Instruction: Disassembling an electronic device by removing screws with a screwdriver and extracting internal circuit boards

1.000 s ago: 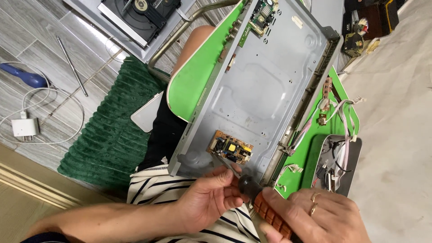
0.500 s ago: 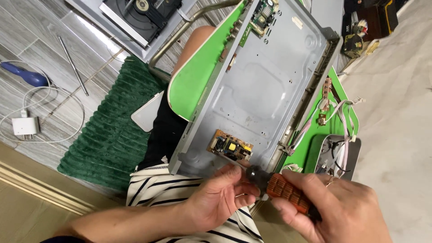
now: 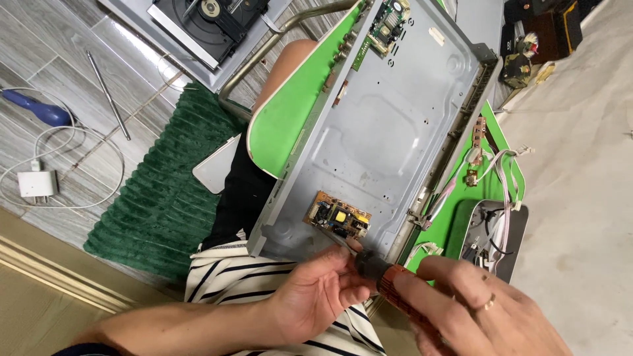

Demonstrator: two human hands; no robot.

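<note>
My right hand [image 3: 471, 310], with a ring on one finger, grips the ribbed orange-brown handle of a screwdriver [image 3: 394, 285]. My left hand [image 3: 316, 296] pinches the screwdriver's black front end between thumb and fingers. The tip is hidden by my fingers, just below a small brown circuit board [image 3: 337, 216] with a yellow part. That board sits at the near corner of a grey metal chassis [image 3: 389, 132], which lies open across a green tabletop [image 3: 283, 125] and my lap. A green circuit board [image 3: 389, 20] sits at the chassis's far end.
A small brown board with loose wires [image 3: 478, 155] and a grey cover [image 3: 491, 237] lie right of the chassis. On the tiled floor are a disc drive unit [image 3: 204, 26], a green ribbed rug [image 3: 165, 191], a white charger [image 3: 36, 183], a blue tool [image 3: 36, 109] and a thin metal rod [image 3: 109, 95].
The screwdriver has moved up and left toward the small brown board. My right hand has slid further over the handle, and my left fingers have closed on its black front end.
</note>
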